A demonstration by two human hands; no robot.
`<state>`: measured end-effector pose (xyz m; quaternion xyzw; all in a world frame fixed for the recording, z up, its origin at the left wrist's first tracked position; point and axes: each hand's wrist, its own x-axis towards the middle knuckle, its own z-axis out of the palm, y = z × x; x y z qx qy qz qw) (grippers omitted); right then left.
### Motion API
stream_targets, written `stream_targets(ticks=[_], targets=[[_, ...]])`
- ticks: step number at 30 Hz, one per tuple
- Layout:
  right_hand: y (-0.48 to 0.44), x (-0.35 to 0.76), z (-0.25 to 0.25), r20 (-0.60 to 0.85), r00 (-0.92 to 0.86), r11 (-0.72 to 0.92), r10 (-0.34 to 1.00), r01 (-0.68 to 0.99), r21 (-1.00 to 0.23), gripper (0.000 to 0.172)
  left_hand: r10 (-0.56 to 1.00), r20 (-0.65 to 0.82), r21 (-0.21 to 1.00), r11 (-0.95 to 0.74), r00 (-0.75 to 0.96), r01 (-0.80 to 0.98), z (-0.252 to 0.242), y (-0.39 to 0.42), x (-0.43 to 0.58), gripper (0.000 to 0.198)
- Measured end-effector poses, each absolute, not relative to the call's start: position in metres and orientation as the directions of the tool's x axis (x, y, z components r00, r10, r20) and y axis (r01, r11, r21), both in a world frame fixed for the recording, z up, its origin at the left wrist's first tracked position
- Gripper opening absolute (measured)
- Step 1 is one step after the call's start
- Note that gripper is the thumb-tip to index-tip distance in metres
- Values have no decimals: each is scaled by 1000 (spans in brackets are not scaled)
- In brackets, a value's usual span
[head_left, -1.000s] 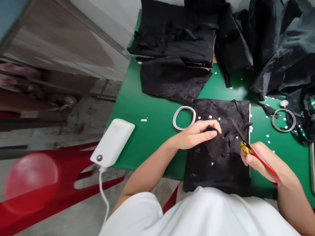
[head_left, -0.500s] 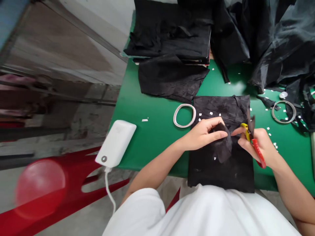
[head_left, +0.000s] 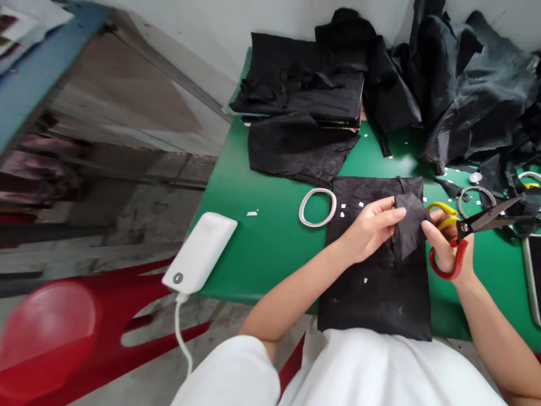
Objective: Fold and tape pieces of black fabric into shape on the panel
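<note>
My left hand (head_left: 376,225) pinches the left edge of a small piece of black fabric (head_left: 411,225), held above a larger black cloth (head_left: 376,304) that hangs over the table's front edge. In my right hand (head_left: 452,248) are scissors (head_left: 465,228) with one yellow and one red handle loop. Their blades point right, parted, away from the small piece. My right thumb and a fingertip touch the right edge of that piece. Small white scraps (head_left: 343,206) lie on the larger cloth.
A white tape roll (head_left: 318,207) and a white power bank (head_left: 200,251) with a cable lie on the green table (head_left: 262,254). Folded black fabric (head_left: 300,141) and a black heap (head_left: 477,96) are behind. A grey ring (head_left: 477,194) lies right, a red chair (head_left: 105,327) stands left.
Both hands have shifted right with the small fabric piece. The scissors have turned so their blades point right and stand apart. The camera view has tilted up slightly.
</note>
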<state>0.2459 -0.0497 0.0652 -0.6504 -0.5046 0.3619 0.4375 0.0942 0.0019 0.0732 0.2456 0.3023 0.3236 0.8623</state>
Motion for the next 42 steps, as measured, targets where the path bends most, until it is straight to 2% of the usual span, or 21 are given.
stream_targets(ticks=[4, 7, 11, 16, 20, 24, 29, 32, 35, 39, 42], targets=[[-48, 247, 59, -11, 202, -94, 979, 406, -909, 24, 744, -358, 688, 619, 565, -379, 60, -9, 100, 33], [-49, 249, 54, -15, 148, -82, 989, 455, -887, 23, 795, -388, 745, 568, 466, -350, 55, -10, 95, 27], [-48, 248, 52, -9, 120, -69, 993, 502, -862, 24, 837, -410, 828, 509, 363, -237, 57, -6, 86, 29], [-46, 243, 54, 13, 110, -50, 994, 550, -834, 25, 783, -454, 821, 553, 425, -141, 60, -4, 82, 40], [-47, 242, 54, 39, 92, -22, 995, 590, -807, 24, 809, -451, 856, 512, 377, -73, 58, -3, 81, 31], [-51, 245, 52, 44, 80, -17, 996, 630, -777, 21, 880, -388, 886, 438, 274, -154, 54, 2, 78, 32], [-55, 244, 55, 152, 60, 44, 987, 800, -598, 32, 926, -330, 887, 370, 183, -275, 51, 8, 72, 36], [-56, 242, 56, 148, 48, 38, 988, 850, -525, 37, 943, -289, 909, 324, 162, -264, 49, 8, 69, 39], [-55, 245, 54, 109, 37, 17, 993, 886, -464, 38, 964, -199, 940, 239, 178, -245, 46, 7, 65, 35], [-52, 254, 45, 93, -35, 71, 995, 907, -415, 45, 984, -22, 937, 83, 179, -340, 46, 6, 63, 11], [-51, 255, 42, 145, -30, 89, 989, 903, -419, 46, 978, 94, 901, -4, 188, -433, 47, 8, 63, 14]])
